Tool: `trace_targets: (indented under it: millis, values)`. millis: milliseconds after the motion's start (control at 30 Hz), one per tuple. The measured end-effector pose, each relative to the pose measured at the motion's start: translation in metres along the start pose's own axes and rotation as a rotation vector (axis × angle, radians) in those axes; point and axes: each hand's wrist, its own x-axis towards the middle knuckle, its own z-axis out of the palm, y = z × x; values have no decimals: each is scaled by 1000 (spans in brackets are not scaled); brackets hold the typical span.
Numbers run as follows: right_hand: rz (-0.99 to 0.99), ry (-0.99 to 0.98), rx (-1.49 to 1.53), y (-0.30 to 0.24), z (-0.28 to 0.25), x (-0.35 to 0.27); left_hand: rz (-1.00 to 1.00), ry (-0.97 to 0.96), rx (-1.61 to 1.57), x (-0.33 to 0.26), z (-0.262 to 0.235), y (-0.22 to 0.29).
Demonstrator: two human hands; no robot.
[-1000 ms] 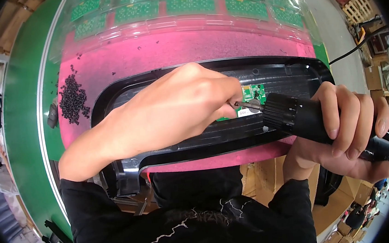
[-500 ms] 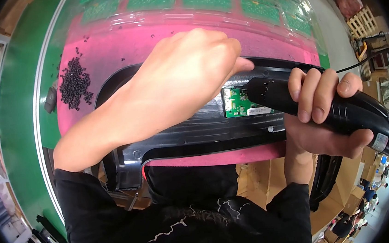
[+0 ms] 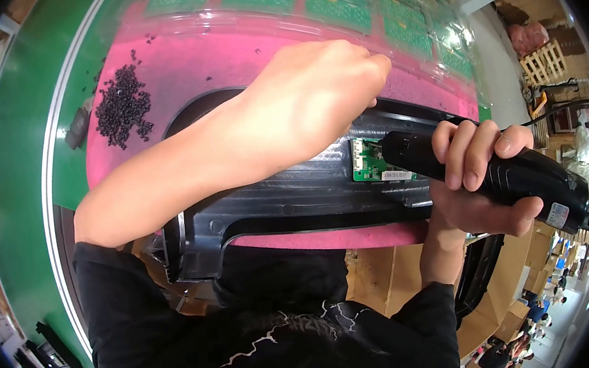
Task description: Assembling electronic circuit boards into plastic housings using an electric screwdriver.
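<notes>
My right hand (image 3: 474, 158) is wrapped around a black electric screwdriver (image 3: 543, 183). The tool's nose points left, over a small green circuit board (image 3: 370, 169) with white connectors and a pale label. This board lies inside a long, black plastic housing (image 3: 289, 202). My left hand (image 3: 325, 90) is closed above the far side of the housing, left of the screwdriver's nose. Its curled fingers point away and down, so whatever they may hold is hidden. My left forearm crosses over the housing's left part. The screwdriver's nose covers part of the board, and its tip is hard to make out.
The housing rests on a pink mat (image 3: 189, 60). Small black screws (image 3: 122, 106) lie heaped at the left, beside a dark lump (image 3: 77, 127). Clear plastic trays (image 3: 336, 13) of green boards stand at the back. A cardboard box (image 3: 379, 275) sits below the near edge.
The whole view has shifted slightly. My left hand has turned and moved a little right, its protruding fingertip now tucked under. My right hand keeps the screwdriver over the board.
</notes>
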Motion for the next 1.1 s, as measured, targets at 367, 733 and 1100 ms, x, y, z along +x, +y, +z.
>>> trace_targets:
  millis: [367, 733, 1100]
  values:
    - [271, -86, -118, 14, 23, 31, 10, -47, 2, -7, -1, -4]
    - [229, -40, -35, 11, 21, 26, -15, -133, 79, -8, -1, 0]
    - [-53, 157, 286, -31, 1, 11, 151, -238, -256, 4, 4, 3]
